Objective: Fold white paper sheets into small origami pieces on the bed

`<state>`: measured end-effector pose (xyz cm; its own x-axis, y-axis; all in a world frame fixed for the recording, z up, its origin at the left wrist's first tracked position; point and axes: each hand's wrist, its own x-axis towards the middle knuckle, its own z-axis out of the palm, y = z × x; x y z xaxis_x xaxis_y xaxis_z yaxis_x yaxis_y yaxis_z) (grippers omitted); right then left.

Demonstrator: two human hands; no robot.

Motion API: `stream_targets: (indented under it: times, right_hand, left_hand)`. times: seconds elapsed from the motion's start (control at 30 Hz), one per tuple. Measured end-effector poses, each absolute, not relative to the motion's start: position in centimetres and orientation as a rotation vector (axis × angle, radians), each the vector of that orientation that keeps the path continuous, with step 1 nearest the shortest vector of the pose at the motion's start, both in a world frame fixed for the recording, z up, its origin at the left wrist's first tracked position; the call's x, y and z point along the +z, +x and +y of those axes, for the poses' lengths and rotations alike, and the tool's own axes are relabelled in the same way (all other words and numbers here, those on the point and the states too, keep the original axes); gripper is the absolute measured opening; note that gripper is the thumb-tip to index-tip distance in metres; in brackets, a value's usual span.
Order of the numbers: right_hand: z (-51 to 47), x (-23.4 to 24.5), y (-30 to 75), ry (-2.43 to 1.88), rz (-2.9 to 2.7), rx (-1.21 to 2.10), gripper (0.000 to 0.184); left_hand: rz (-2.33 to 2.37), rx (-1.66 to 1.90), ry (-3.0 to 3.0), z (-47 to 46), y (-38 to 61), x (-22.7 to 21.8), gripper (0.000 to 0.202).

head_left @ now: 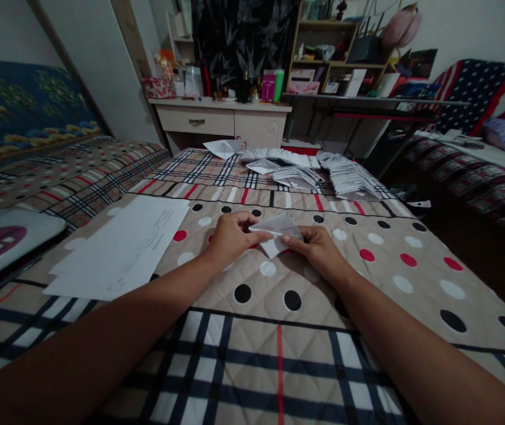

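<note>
A small folded sheet of white paper [282, 226] is held just above the patterned bed cover [252, 295], between my two hands. My left hand [233, 236] pinches its left side, thumb on top and fingers curled behind. From the right, my right hand [318, 248] grips it with the thumb pressed on the front face; its other fingers are mostly hidden behind the paper. To the left lies a stack of flat white sheets [124, 248], the top one with faint printing near its right edge.
Toward the far end of the bed lie rows of folded papers [352, 176], a smaller pile [297, 176] and a loose folded piece [223, 147]. A white drawer cabinet [217, 121] stands beyond. A white item with a purple print [13, 242] is at the left edge.
</note>
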<state>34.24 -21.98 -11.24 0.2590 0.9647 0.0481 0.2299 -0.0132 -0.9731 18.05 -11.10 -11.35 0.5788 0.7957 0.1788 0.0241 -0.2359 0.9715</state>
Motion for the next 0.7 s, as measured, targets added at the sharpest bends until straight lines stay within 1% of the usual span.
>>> stream_targets:
  times: [0.27, 0.4, 0.57, 0.7]
  right_hand:
    - [-22.0, -11.5, 34.3, -1.495, -1.239, 0.955, 0.045]
    - [-22.1, -11.5, 33.7, -1.459, -1.218, 0.920, 0.042]
    - [-22.1, -12.0, 32.8, -1.421, -1.062, 0.765, 0.040]
    - [-22.1, -11.9, 32.1, -1.358, -0.977, 0.725, 0.036]
  left_hand:
    - [0.701, 0.976, 1.595, -10.8, 18.2, -11.3, 0.024]
    - [0.677, 0.982, 1.526, -10.8, 18.4, -11.4, 0.027]
    - [0.622, 0.791, 1.466, -11.4, 18.6, -11.6, 0.033]
    - [0.609, 0.654, 1.470, -11.9, 18.7, -11.6, 0.025]
